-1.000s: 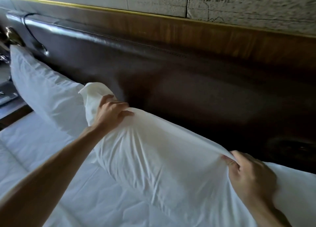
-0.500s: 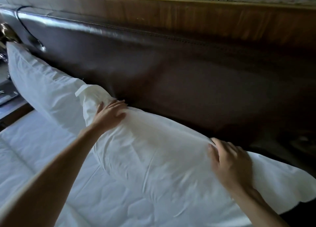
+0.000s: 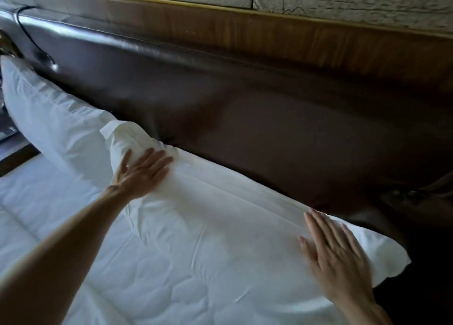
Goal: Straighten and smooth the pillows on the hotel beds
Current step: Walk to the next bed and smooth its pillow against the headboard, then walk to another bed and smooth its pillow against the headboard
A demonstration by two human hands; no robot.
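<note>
My left hand (image 3: 142, 175) and right hand (image 3: 335, 253) lie flat, gripping nothing, on the pillow (image 3: 220, 217), whose length runs along the headboard (image 3: 269, 118) between them.

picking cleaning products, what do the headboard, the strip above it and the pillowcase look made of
Headboard: dark brown padded leather or faux leather, going by the glossy sheen and stitched seam; which one is unclear.
Strip above it: wood or wood-look veneer, showing warm streaky grain with a satin finish.
Pillowcase: white matte woven fabric, probably cotton or a blend, with fine creases.
</note>
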